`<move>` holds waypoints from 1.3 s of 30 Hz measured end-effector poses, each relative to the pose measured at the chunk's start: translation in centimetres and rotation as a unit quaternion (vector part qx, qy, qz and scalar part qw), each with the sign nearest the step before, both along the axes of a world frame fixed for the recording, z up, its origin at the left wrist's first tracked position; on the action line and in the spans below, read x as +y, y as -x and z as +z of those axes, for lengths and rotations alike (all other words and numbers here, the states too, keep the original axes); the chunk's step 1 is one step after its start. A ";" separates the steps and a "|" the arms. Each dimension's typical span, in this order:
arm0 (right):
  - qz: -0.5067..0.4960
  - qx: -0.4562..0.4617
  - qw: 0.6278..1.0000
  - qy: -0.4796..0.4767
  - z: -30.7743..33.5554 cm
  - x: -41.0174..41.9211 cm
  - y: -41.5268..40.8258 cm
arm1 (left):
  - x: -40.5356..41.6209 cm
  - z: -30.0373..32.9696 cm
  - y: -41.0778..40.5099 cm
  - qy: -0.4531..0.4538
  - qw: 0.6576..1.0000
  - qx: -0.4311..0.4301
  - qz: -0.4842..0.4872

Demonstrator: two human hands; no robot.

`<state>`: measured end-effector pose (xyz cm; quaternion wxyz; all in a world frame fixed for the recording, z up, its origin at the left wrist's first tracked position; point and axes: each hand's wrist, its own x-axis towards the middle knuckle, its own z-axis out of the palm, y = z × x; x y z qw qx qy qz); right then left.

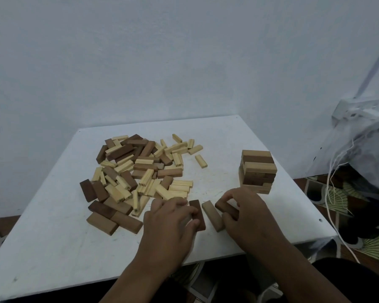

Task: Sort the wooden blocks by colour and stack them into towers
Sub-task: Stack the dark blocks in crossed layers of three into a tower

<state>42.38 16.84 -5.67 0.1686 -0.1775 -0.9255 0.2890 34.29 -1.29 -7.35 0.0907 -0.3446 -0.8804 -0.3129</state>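
Left hand point(171, 217): fingers curled over a dark brown block point(197, 214) lying flat near the table's front edge, thumb against its near side; it grips that block.
Right hand point(246, 212): fingers and thumb curled round another dark block point(224, 207), pinching it at its ends; this block sits tilted on the surface.
Between the hands: a tan block point(212, 215) lies flat, just beside both dark ones, touched by neither hand so far as shows.
Loose pile point(138, 171): pale, tan and dark blocks jumbled at centre-left of the white table point(53, 237).
Tower point(257, 170): stands at right, behind the right hand, its layers mixing tan and dark brown.
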 end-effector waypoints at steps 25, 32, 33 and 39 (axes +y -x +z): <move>0.220 -0.102 0.970 0.026 0.7 1.5 0.7 | -1.3 0.8 1.4 0.035 0.991 -0.055 -0.115; 0.232 -0.096 0.967 0.037 0.6 1.6 1.1 | -0.7 1.3 1.1 0.035 0.990 -0.087 -0.104; 0.236 -0.097 0.966 0.038 0.6 1.7 1.1 | -0.6 1.4 1.1 0.038 0.989 -0.092 -0.105; 0.250 -0.091 0.962 0.051 0.7 2.3 1.0 | -0.4 2.1 1.4 0.050 0.984 -0.135 -0.106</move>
